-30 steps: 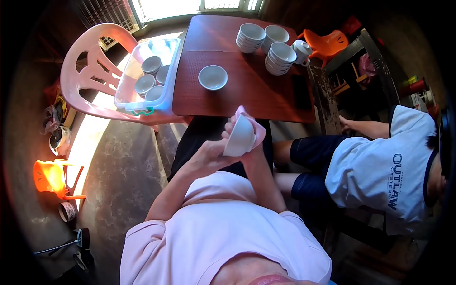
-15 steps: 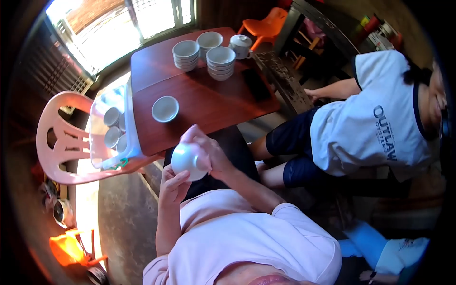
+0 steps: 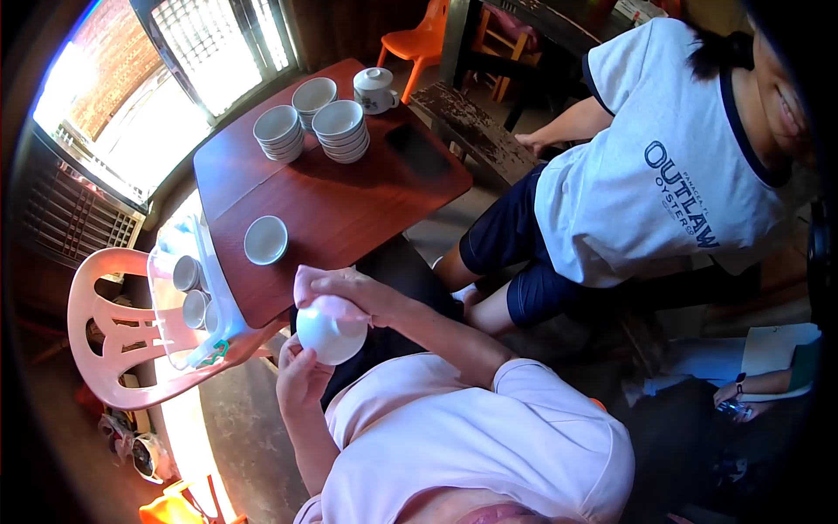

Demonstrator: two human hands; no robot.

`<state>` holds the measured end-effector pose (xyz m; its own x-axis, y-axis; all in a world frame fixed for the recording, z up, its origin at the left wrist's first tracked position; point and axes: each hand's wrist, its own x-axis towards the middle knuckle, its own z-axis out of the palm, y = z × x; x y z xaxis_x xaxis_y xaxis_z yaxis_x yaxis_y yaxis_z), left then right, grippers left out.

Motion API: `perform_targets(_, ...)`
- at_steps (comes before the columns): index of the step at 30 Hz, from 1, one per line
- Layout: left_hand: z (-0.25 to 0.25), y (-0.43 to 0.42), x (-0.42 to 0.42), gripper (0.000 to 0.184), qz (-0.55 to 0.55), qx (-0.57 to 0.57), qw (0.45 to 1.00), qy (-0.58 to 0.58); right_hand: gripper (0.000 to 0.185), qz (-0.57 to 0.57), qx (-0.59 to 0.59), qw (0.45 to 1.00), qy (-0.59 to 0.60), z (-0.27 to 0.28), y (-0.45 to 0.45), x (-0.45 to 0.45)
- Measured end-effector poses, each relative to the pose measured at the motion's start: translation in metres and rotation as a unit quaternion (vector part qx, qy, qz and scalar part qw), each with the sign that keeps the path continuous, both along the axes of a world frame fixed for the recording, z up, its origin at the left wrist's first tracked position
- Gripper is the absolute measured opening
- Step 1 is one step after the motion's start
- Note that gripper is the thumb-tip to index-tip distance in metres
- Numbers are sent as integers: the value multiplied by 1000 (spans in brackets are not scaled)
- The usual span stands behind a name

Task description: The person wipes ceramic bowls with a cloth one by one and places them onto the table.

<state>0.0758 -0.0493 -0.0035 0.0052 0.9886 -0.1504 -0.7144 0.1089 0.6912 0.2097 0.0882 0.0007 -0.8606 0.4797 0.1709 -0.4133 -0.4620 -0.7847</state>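
A white bowl is held over my lap, its rounded outside facing up toward the camera. My left hand grips the bowl's lower left edge between thumb and fingers. With my right hand I press a pink cloth against the bowl's upper side. Just beyond my hands, a single white bowl stands upright on the red-brown table. Farther back are stacks of white bowls and a lidded white cup.
A clear plastic bin with several bowls rests on a pink chair at the left. A person in a white shirt sits at the right on a wooden bench. Another person's hand shows at the lower right.
The view has swung right, so the table sits farther left. The held bowl has been turned from sideways to rounded side up, and the cloth has shifted over it. Another person has come into view.
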Motion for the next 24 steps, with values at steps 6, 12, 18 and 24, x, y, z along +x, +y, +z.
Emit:
perform_targets(6, -5, 18, 24, 45, 123, 14, 990, -63, 33, -261, -250, 932, -16, -32, -45, -18)
perform_targets(12, -3, 16, 25, 33, 164, 21, 984, 62, 51, -158, -183, 966, -95, -46, -21, 1)
perform_targets(18, -1, 5, 17, 19, 145, 31, 860, 489, 45, -271, 636, 696, -194, 21, -44, 0)
perform_targets(24, 14, -2, 24, 17, -53, 92, 908, 404, 34, 15, 150, 989, -3, -13, 12, -1)
